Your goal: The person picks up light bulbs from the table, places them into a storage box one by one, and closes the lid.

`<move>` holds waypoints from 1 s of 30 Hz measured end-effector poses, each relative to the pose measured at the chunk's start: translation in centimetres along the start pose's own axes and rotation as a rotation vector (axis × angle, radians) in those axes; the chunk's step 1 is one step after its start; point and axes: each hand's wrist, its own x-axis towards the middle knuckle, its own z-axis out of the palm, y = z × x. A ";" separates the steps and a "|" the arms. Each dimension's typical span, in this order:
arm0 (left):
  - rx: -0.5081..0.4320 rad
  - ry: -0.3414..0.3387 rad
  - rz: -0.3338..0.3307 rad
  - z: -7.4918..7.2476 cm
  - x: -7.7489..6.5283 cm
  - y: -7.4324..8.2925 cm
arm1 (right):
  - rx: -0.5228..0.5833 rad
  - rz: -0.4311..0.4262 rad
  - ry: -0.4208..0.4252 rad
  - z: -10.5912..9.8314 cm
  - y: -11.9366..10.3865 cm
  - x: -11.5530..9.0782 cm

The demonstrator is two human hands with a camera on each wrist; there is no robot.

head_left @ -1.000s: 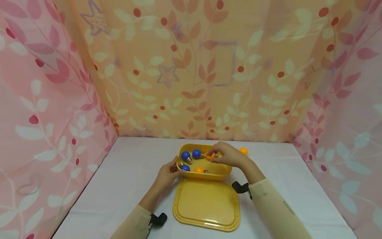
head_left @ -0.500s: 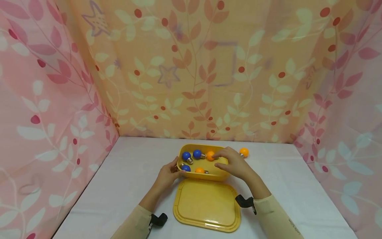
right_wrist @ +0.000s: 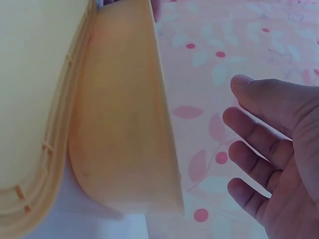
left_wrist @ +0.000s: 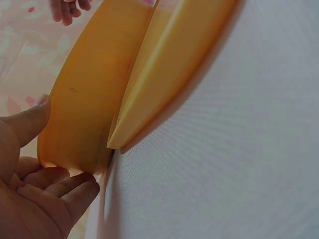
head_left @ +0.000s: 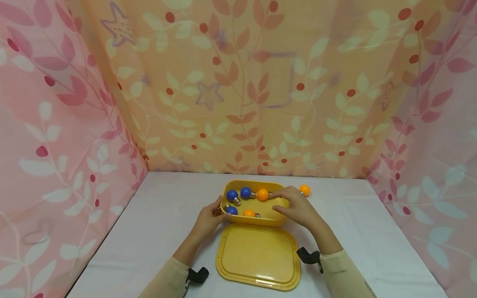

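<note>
My left hand grips the left end of a yellow plastic box; in the left wrist view the thumb lies against its long wall and the fingers against its end. Inside are a blue bulb, a second blue bulb and a third blue bulb, partly hidden by the near wall. An orange bulb and another orange bulb lie there too. Over the box's right end hovers my right hand, fingers loosely bent around nothing, as the right wrist view confirms.
The box's yellow lid lies flat on the white tabletop, just in front of the box. Beyond my right hand, another orange bulb lies on the table. Patterned cloth encloses the back and sides.
My right hand has let go of the orange bulb near the box's far side and drawn back to the right. The left hand keeps its grip on the box.
</note>
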 end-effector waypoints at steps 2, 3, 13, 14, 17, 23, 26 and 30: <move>-0.007 0.000 -0.001 0.1 0.0 -0.1 | 0.001 -0.003 0.028 -0.3 0.2 -0.1; -0.008 -0.001 -0.001 0.1 0.0 -0.1 | -0.001 0.004 0.046 -0.5 0.3 -0.1; -0.002 -0.003 0.014 0.1 -0.1 0.0 | -0.046 0.195 0.331 -2.2 3.9 -0.4; 0.002 -0.001 0.016 0.1 0.0 0.0 | -0.048 0.221 0.359 -2.2 4.3 -0.5; 0.014 0.003 0.023 -0.1 0.0 0.0 | -0.068 0.294 0.414 -1.9 5.8 -0.6; 0.007 0.007 0.011 -0.1 -0.2 -0.1 | -0.097 0.442 0.435 -0.8 8.8 -1.0; 0.003 0.003 0.010 -0.1 -0.2 0.0 | -0.102 0.496 0.447 -0.3 10.0 -1.3; -0.002 0.002 0.024 -0.1 -0.2 0.1 | -0.089 0.552 0.459 0.2 11.2 -1.4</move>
